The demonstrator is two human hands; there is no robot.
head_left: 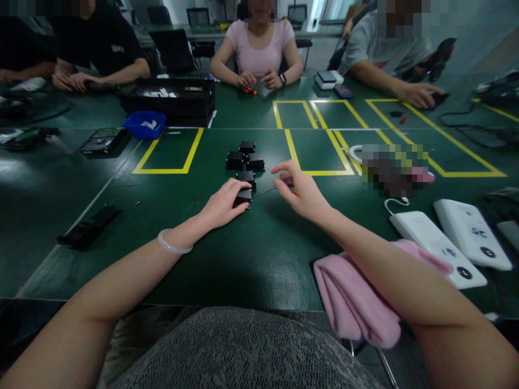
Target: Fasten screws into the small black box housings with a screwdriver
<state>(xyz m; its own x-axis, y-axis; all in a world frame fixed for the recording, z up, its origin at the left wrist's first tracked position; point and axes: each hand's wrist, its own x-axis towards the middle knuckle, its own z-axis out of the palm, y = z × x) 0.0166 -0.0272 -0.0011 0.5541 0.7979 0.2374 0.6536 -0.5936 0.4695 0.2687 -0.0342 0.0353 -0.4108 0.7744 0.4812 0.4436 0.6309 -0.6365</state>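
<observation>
My left hand is closed on a small black box-shaped block resting on the green table, with thumb and fingertips gripping its sides. My right hand has a thin screwdriver with a dark red handle between its fingers. Its shaft points left, and the tip reaches the near right side of the held block. Another black block sits just behind the held one, close to my left fingertips. Farther back, a small cluster of similar black blocks has bright metal bits at the corners.
Left of my arm lies a long black part. A blue tray and a black bin stand back left. At right are white power banks and a pink cloth over the table edge. Several people sit across the table.
</observation>
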